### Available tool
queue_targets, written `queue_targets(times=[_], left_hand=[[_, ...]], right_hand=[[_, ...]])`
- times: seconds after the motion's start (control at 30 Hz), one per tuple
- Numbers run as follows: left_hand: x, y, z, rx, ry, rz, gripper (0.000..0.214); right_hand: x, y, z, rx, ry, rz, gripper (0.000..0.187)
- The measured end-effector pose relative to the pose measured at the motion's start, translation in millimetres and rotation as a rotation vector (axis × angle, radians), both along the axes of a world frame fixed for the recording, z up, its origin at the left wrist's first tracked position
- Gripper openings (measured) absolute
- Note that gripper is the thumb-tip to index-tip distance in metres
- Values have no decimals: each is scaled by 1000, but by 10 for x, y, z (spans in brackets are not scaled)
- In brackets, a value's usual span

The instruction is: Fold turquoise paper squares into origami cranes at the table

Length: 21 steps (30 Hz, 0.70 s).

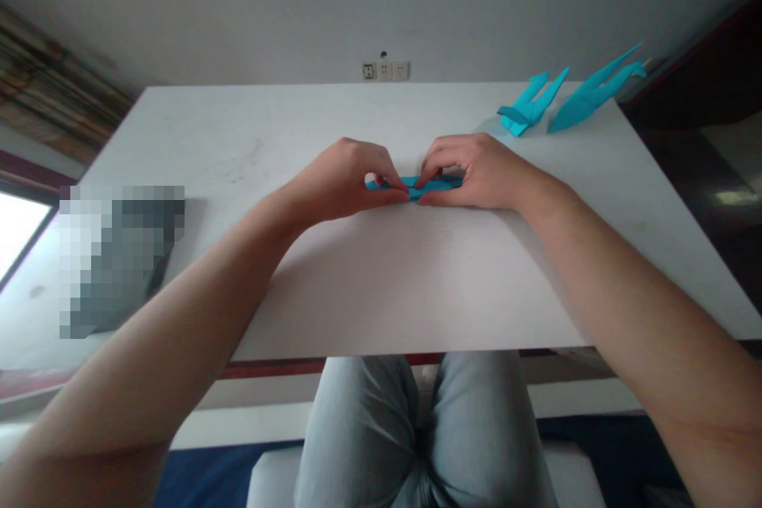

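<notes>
A narrow folded piece of blue paper point(412, 192) lies low over the middle of the white table, partly hidden by my fingers. From the left side, my left hand point(351, 178) pinches its near edge close to the centre. My right hand point(476, 173) grips the same paper from the right, thumb and fingers closed on it. The two thumb tips almost meet. Back right stand two blue folded paper birds, a smaller one point(527, 107) and a longer one point(592, 95) with a raised neck and tail.
The white table point(405, 286) meets the wall, where power sockets point(385, 71) sit just above its far edge. On the left lies a dark, pixelated flat object point(128, 262). My legs point(369, 429) are under the near edge. A patterned curtain point(59, 79) hangs at left.
</notes>
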<state>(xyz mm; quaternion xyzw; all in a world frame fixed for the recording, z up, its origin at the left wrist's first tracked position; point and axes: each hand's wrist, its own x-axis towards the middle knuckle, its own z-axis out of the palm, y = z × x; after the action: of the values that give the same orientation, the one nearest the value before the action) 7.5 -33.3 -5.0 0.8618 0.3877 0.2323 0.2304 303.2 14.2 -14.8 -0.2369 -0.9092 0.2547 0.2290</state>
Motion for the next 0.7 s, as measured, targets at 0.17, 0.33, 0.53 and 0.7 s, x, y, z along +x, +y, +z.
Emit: queue_targets(times=[0.17,0.33,0.53,0.7], left_hand=[[-26,22,-9,-51,3,27,21],[-27,24,-22,-33,14,59,26],[-15,33,-77,49,37,40,31],[41,27,-138,120,52,12,28]], right_hand=[[-10,0,16,-92,-7,-18,42],[-8,11,6,-153,-7,-44,51],[-12,12,12,-148,-13,-59,51],[-24,18,-2,-148,-5,-67,47]])
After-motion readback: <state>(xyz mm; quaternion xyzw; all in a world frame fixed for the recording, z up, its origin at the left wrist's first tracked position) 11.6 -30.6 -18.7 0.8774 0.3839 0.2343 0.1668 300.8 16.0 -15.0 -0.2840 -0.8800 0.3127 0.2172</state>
